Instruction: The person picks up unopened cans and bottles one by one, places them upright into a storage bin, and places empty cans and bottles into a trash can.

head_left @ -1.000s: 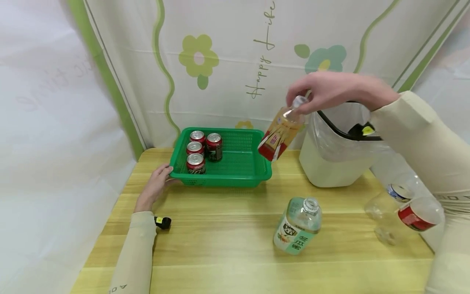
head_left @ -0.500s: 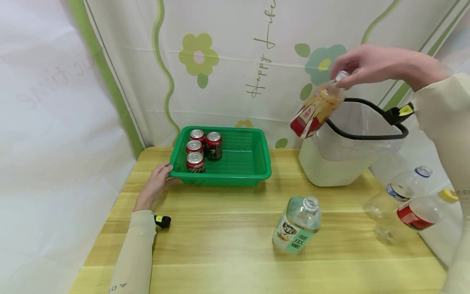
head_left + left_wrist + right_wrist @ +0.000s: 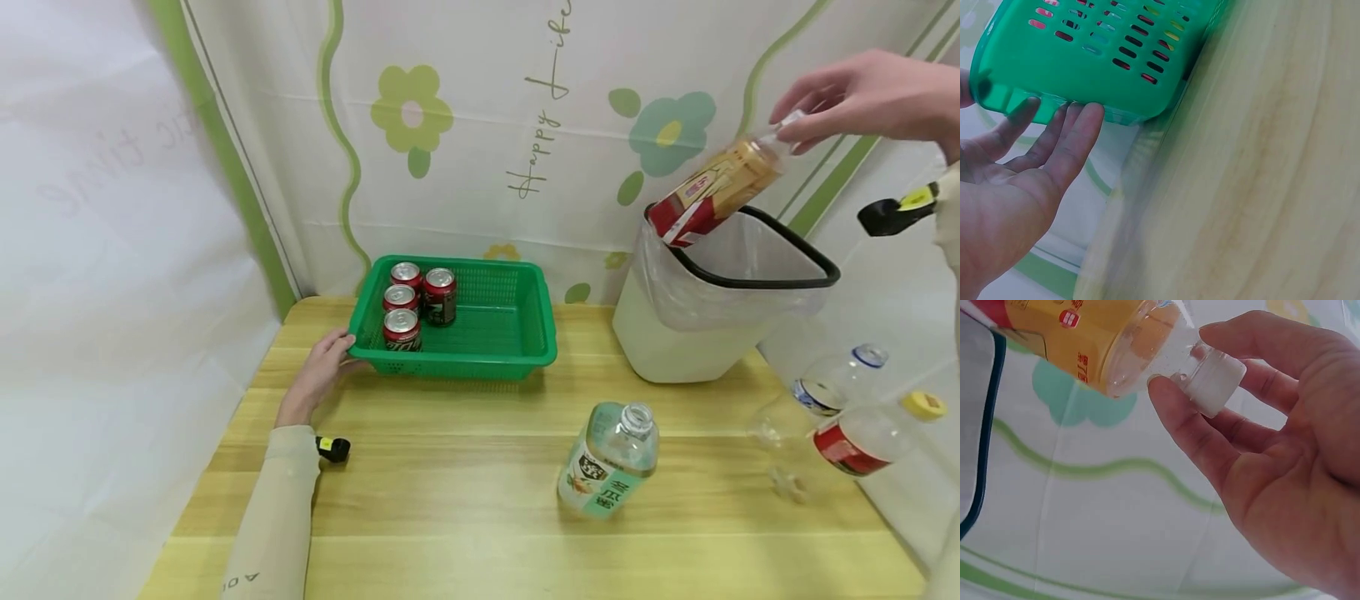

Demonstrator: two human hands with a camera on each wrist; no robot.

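In the head view my right hand (image 3: 877, 100) pinches a plastic drink bottle (image 3: 716, 192) with an orange and red label by its neck. The bottle tilts, its base low over the left rim of a lined trash bin (image 3: 667, 333). Close by in the right wrist view, thumb and fingertips surround the bottle's clear neck and whitish cap (image 3: 1216, 381). My left hand (image 3: 318, 375) holds the left front corner of a green plastic basket (image 3: 450, 362); in the left wrist view its fingertips meet the rim. Several red and black soda cans (image 3: 402, 329) stand in the basket's left part.
A pale green-labelled bottle (image 3: 607, 458) without a cap stands on the wooden table (image 3: 435, 500). Two clear bottles lie at the right, one with a blue neck ring (image 3: 825, 387), one with a yellow cap (image 3: 862, 442). A printed curtain (image 3: 487, 125) hangs behind.
My right hand has carried the orange and red bottle rightward and up, from beside the basket to above the bin, tilting it flatter. The left hand stays at the basket.
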